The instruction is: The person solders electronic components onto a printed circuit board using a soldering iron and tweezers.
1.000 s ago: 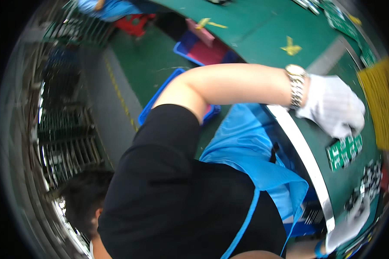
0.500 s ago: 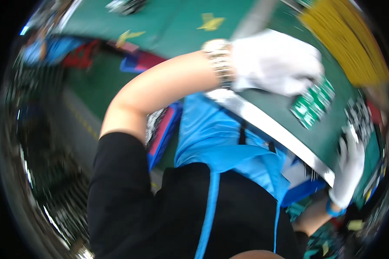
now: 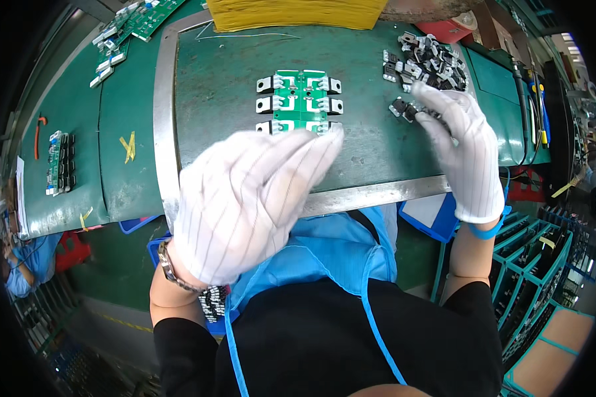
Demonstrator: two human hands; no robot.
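A green circuit board [image 3: 300, 99] lies flat on the green bench mat, with black three-legged components with holed tabs along both sides. My left hand [image 3: 251, 198], in a striped white glove, covers the board's near edge. Its fingers stretch to the right, close together, with the tips at the near right component; no grip shows, and the thumb is hidden. My gloved right hand [image 3: 460, 142] is open, thumb and forefinger apart beside a few loose black components [image 3: 404, 108]. Beyond them lies a heap of the same black components [image 3: 434, 63].
A metal strip [image 3: 377, 194] edges the mat. At the back stands a yellow block [image 3: 295, 14], with a red container [image 3: 449, 28] right of it. More boards [image 3: 136, 26] lie far left, another assembled board [image 3: 61, 163] nearer. A teal rack [image 3: 533, 264] stands at right.
My view has turned and steadied, bringing the board to the middle. My left hand now covers its near edge. My right hand is now at the loose components, with thumb and forefinger apart.
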